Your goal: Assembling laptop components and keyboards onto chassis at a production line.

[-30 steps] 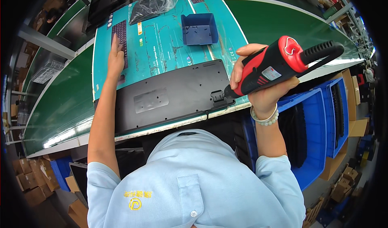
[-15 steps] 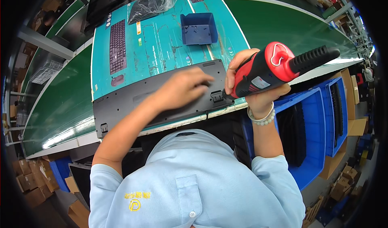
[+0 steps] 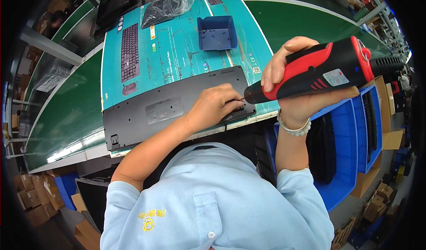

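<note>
In the head view, the right hand (image 3: 299,107) holds a red and black electric screwdriver (image 3: 306,72), tipped sideways. The left hand (image 3: 212,103) bends its fingers by the tip (I can't tell if they pinch anything). The keyboard (image 3: 141,118) lies face down under them, near a blue bin (image 3: 217,41).

Blue crates (image 3: 345,170) at right; cardboard boxes (image 3: 30,199) lower left.

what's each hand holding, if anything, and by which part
Right hand holds the power screwdriver by its body; left hand, near its tip: any hold unclear.
</note>
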A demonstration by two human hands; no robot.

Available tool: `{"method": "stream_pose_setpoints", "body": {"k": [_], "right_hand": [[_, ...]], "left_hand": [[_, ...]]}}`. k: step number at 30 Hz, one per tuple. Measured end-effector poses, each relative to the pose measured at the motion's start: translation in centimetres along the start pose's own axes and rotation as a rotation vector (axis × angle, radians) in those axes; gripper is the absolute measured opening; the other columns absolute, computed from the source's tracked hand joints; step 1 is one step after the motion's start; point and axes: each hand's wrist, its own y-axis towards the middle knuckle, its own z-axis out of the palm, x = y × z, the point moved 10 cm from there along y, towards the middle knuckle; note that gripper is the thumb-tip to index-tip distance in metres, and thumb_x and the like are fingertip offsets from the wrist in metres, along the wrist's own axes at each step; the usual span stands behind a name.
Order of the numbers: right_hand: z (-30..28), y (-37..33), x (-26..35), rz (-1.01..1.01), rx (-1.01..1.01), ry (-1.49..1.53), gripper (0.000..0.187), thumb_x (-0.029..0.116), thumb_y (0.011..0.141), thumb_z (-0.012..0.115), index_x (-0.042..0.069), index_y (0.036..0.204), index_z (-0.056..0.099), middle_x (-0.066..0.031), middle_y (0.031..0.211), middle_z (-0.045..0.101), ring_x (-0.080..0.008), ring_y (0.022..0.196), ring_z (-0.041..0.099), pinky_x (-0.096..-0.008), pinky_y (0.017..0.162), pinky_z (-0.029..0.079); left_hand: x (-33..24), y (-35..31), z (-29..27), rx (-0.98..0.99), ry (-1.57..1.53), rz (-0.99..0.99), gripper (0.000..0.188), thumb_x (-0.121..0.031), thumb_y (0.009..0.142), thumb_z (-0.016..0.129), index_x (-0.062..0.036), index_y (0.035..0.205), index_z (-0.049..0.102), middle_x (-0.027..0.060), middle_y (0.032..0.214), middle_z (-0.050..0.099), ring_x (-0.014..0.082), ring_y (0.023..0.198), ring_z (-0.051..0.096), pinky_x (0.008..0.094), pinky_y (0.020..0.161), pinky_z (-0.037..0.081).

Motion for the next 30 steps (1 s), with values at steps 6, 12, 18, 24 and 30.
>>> {"method": "stream_pose_setpoints", "body": {"k": [6, 12, 18, 24, 30], "right_hand": [[0.1, -1.2, -1.8, 0.032, -0.017, 0.114, 0.119, 0.1, 0.061, 0.022, -0.005, 0.103, 0.057, -0.0102, 0.055, 0.056, -0.0183, 0.036, 0.052, -0.0261, 0.034, 0.044], [2.2, -2.2, -5.1, 0.256, 0.087, -0.082, 0.12, 0.101, 0.059, 0.024, -0.006, 0.1, 0.058, -0.0108, 0.055, 0.056, -0.0189, 0.036, 0.052, -0.0276, 0.034, 0.045], [1.8, -2.5, -6.1, 0.3, 0.005, -0.07, 0.12, 0.102, 0.057, 0.027, -0.006, 0.096, 0.058, -0.0117, 0.055, 0.056, -0.0194, 0.036, 0.052, -0.0291, 0.034, 0.046], [2.0, -2.6, -6.6, 0.324, 0.055, -0.126, 0.119, 0.102, 0.057, 0.028, -0.007, 0.095, 0.058, -0.0123, 0.056, 0.056, -0.0192, 0.037, 0.052, -0.0292, 0.034, 0.046], [1.9, -3.1, -7.2, 0.414, -0.099, -0.095, 0.119, 0.102, 0.057, 0.027, -0.007, 0.094, 0.058, -0.0123, 0.056, 0.057, -0.0191, 0.038, 0.053, -0.0292, 0.034, 0.046]], "left_hand": [[6.6, -3.2, -3.9, -0.235, -0.748, -0.611, 0.014, -0.01, 0.092, 0.056, -0.0024, 0.098, 0.066, 0.0041, 0.079, 0.061, 0.0106, 0.067, 0.054, 0.0225, 0.061, 0.043], [7.7, -4.2, -4.1, -0.337, -0.904, -0.599, 0.016, -0.01, 0.094, 0.052, -0.002, 0.101, 0.064, 0.0034, 0.078, 0.06, 0.0079, 0.067, 0.052, 0.0183, 0.06, 0.041], [7.5, -4.2, -3.8, -0.26, -0.814, -0.532, 0.016, -0.01, 0.094, 0.052, -0.003, 0.102, 0.064, 0.0019, 0.077, 0.057, 0.0065, 0.065, 0.049, 0.0181, 0.059, 0.04], [7.3, -4.1, -3.6, -0.249, -0.789, -0.491, 0.015, -0.01, 0.093, 0.054, -0.0031, 0.101, 0.064, 0.0006, 0.076, 0.056, 0.0058, 0.064, 0.048, 0.0181, 0.058, 0.038], [7.2, -4.2, -3.4, -0.233, -0.739, -0.473, 0.014, -0.009, 0.091, 0.056, -0.0034, 0.1, 0.066, -0.0002, 0.075, 0.055, 0.0058, 0.063, 0.046, 0.0183, 0.057, 0.037]]}}
